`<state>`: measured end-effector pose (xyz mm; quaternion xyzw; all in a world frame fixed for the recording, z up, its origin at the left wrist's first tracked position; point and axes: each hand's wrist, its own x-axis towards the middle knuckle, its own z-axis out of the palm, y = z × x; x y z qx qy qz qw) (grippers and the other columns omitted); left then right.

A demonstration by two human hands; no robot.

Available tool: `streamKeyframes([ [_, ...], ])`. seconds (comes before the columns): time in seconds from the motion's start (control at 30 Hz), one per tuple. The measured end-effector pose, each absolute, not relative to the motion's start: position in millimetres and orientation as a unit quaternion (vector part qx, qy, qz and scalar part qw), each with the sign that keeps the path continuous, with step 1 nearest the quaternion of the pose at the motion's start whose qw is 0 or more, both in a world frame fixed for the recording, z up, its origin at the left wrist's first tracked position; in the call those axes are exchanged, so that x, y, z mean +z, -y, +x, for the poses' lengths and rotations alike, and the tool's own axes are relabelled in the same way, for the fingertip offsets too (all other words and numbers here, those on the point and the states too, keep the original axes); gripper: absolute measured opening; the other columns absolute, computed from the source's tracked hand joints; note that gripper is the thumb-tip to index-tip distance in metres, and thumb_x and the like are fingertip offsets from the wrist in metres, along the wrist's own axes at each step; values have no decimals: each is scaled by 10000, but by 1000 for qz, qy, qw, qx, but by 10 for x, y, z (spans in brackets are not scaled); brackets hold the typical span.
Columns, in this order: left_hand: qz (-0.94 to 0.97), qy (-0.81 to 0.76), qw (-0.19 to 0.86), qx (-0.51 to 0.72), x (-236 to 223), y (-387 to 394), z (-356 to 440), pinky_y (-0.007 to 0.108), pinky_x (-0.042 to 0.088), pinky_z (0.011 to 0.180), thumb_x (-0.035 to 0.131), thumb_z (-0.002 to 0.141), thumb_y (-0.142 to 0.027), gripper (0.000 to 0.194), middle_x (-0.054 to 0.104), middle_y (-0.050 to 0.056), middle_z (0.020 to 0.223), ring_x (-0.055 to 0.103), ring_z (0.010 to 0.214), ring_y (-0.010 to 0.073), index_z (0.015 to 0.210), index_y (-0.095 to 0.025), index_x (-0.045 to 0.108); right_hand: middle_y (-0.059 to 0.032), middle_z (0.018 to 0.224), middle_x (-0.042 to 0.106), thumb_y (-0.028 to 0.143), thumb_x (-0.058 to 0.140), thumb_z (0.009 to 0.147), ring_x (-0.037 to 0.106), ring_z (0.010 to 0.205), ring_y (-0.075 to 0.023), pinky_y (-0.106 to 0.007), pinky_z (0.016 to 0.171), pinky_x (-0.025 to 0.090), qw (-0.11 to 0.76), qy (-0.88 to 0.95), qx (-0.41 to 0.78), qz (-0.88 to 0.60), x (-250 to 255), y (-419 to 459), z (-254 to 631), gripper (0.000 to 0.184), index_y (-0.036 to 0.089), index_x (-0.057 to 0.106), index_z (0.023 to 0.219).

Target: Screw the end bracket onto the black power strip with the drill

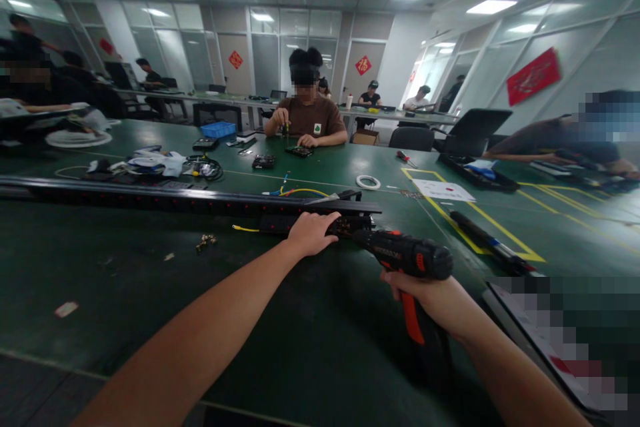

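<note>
Gripped the drill [410,255] by its handle in the right hand [425,293], with fingers wrapped round it, and aimed its nose at the right end of the black bar [275,223]. Laid the left hand [313,235] over that bar on the table [150,280], before the long rail [200,201], likely to steady it; could not tell the closure of those fingertips. Could not read the drill's blurred lettering; made out 福 on red paper [363,65] behind.

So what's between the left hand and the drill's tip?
In the head view, the end of a dark assembly lies between left hand and drill.
</note>
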<state>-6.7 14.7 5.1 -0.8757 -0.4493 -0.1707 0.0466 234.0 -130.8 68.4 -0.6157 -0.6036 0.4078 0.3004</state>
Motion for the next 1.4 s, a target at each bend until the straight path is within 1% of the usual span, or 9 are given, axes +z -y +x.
streamKeyframes([
  [0.27, -874, 452, 35, -172, 27, -172, -65, 431, 456, 963, 640, 947, -520, 621, 724, 85, 1253, 665, 1156, 311, 1482, -274, 443, -32, 626, 677, 418, 740, 747, 639, 627, -216, -323, 606, 479, 300, 607, 408, -612, 699, 1309, 2341, 237, 185, 711, 783],
  [0.43, -875, 454, 33, -167, 43, -167, -60, 433, 455, 966, 637, 948, -521, 621, 717, 91, 1269, 663, 1159, 312, 1483, -271, 445, -24, 607, 658, 411, 714, 765, 618, 615, -196, -307, 605, 465, 294, 618, 391, -615, 690, 1300, 2336, 229, 194, 683, 700],
  [0.6, -876, 452, 35, -167, 64, -155, -65, 436, 462, 949, 630, 949, -526, 602, 728, 88, 1237, 674, 1130, 315, 1469, -275, 459, -16, 612, 656, 411, 715, 779, 604, 614, -194, -311, 612, 459, 294, 620, 391, -614, 655, 1290, 2354, 218, 196, 698, 743],
  [0.77, -876, 452, 35, -165, 48, -160, -66, 431, 457, 967, 639, 945, -517, 608, 720, 85, 1258, 671, 1140, 305, 1472, -280, 449, -11, 613, 650, 401, 715, 778, 601, 623, -194, -317, 631, 464, 304, 619, 395, -607, 645, 1288, 2362, 214, 188, 704, 787],
  [0.97, -877, 449, 38, -170, 27, -173, -64, 431, 465, 958, 639, 945, -520, 619, 722, 87, 1260, 665, 1157, 310, 1477, -273, 444, -6, 623, 651, 418, 699, 811, 597, 629, -185, -312, 645, 463, 292, 633, 383, -605, 657, 1300, 2368, 234, 192, 683, 752],
  [1.1, -876, 451, 36, -166, 37, -171, -64, 435, 462, 965, 633, 946, -524, 616, 722, 88, 1254, 667, 1151, 312, 1477, -276, 443, -12, 632, 650, 419, 691, 807, 599, 626, -190, -313, 624, 460, 291, 630, 388, -607, 643, 1297, 2373, 230, 191, 687, 775],
  [1.23, -877, 450, 36, -166, 43, -165, -65, 439, 459, 975, 625, 949, -529, 617, 719, 86, 1260, 665, 1151, 311, 1482, -279, 440, -19, 631, 644, 423, 688, 804, 590, 619, -188, -312, 613, 451, 287, 628, 388, -611, 643, 1294, 2372, 252, 195, 657, 700],
  [1.4, -877, 448, 36, -172, 44, -158, -63, 445, 458, 977, 624, 948, -527, 614, 713, 90, 1274, 664, 1152, 316, 1480, -274, 449, -13, 631, 636, 400, 687, 821, 586, 628, -182, -307, 631, 454, 288, 633, 390, -603, 675, 1309, 2365, 236, 193, 666, 710],
])
